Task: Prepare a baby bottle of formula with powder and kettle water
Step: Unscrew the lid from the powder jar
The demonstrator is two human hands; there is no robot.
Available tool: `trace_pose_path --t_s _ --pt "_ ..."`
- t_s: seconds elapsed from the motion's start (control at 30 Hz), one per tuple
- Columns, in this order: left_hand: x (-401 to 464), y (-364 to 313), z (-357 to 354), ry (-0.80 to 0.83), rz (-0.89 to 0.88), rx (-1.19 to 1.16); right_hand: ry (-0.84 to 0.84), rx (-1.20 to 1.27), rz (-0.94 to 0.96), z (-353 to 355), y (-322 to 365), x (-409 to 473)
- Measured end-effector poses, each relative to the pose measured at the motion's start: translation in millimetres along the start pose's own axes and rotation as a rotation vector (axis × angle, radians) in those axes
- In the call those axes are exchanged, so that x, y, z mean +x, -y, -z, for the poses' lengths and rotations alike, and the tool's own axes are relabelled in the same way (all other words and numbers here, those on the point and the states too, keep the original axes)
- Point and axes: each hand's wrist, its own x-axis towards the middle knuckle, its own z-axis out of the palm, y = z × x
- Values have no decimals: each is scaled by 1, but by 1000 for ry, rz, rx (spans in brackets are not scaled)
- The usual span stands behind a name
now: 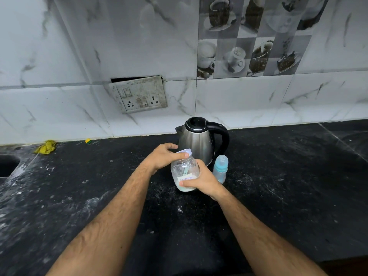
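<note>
1. A clear plastic powder jar stands on the dark speckled surface, near its middle and just in front of the kettle. It has a white lid, a paper label low on its side, and a shallow layer of white powder at the bottom. A pale scoop handle shows inside it.
2. The left hand comes in from the left and grips the lid from above; its fingers are curled round the lid's rim, thumb on the near side.
3. The right hand wraps the lower half of the jar from the right, with the thumb pressed across the label and the other fingers curled round the far side, mostly hidden.
4. A stainless steel electric kettle with a black lid and a black handle stands upright behind the jar, handle to the right and spout to the left.
5. A baby bottle with a blue teat cap stands upright just right of the jar, close to the right hand and in front of the kettle's handle side.
6. On the marble-tiled wall behind, a grimy switch and socket plate hangs tilted.
7. A yellow cloth lies at the far left edge of the surface by the wall, well apart from the jar, beside a sink.
</note>
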Motion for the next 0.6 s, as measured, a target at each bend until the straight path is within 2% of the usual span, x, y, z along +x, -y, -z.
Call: trace_pose_path --t_s 0.13,0.2,0.4,0.6 --pt "-4 6 -2 -134 31 -151 -10 -32 -23 -1 -5 2" --pt "-8 13 0 -191 113 -253 -34 -38 -32 -3 -7 2" --pt "-14 67 12 -119 379 -726 -55 -80 -39 -6 -7 4" --pt "-16 119 13 -212 435 -685 -87 -130 -62 -14 -11 7"
